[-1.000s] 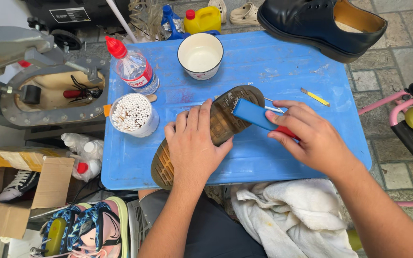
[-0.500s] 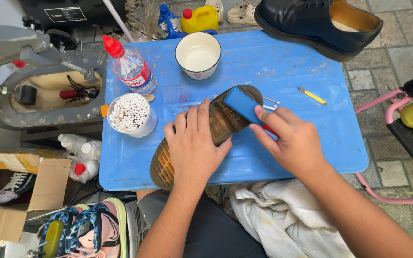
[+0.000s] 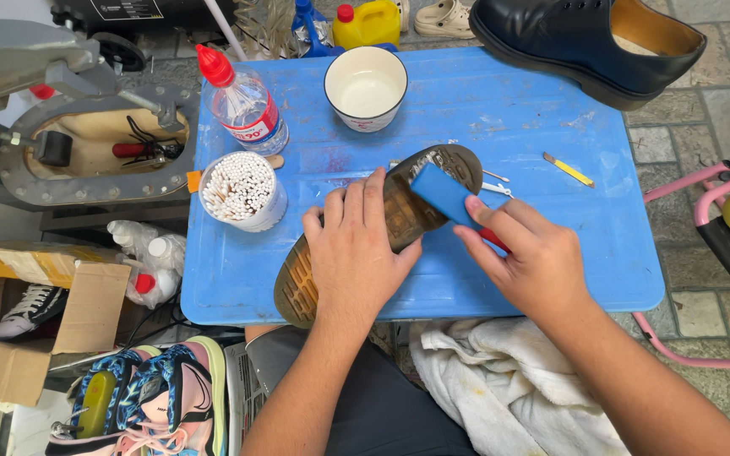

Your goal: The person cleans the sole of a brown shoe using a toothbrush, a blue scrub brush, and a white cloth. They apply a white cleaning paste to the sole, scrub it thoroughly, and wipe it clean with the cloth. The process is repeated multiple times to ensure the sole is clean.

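Since the earlier frame my right hand (image 3: 534,253) slid its pinched blue block (image 3: 448,196) heelward along the upturned shoe (image 3: 382,228); my left hand (image 3: 356,253) clamps the sole, whose axis runs toe-near-left to heel-far-right.

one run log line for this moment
left hand: steadies upturned shoe | right hand: blue block on sole | surface: blue table
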